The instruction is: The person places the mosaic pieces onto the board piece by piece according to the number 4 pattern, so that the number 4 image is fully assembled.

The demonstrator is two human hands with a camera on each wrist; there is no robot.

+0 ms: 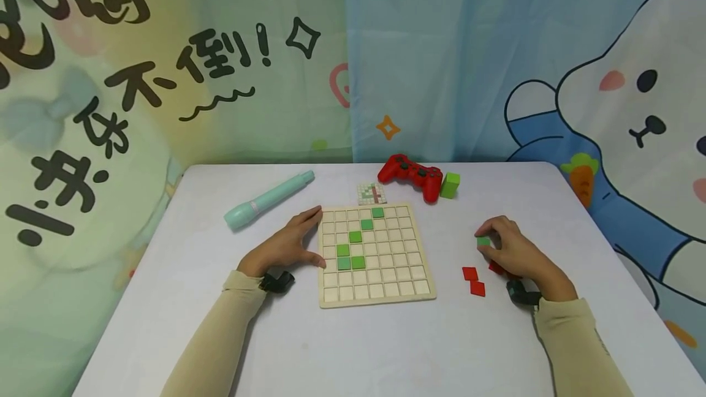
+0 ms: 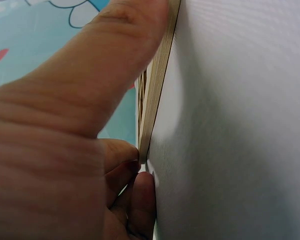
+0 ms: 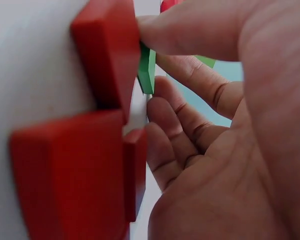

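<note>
A wooden grid board lies flat on the table, with several green tiles set in its squares. My left hand touches the board's left side, thumb and fingers spread apart along it. In the left wrist view the thumb lies against the board's edge. Right of the board, my right hand pinches a green square tile between thumb and fingers. The right wrist view shows this green tile beside several red tiles. Two red tiles lie left of that hand, others partly under it.
Behind the board lies a small pattern card. A red game controller and a green cube are at the back edge. A mint-green flashlight-shaped object lies back left. Printed curtains hang behind the white table.
</note>
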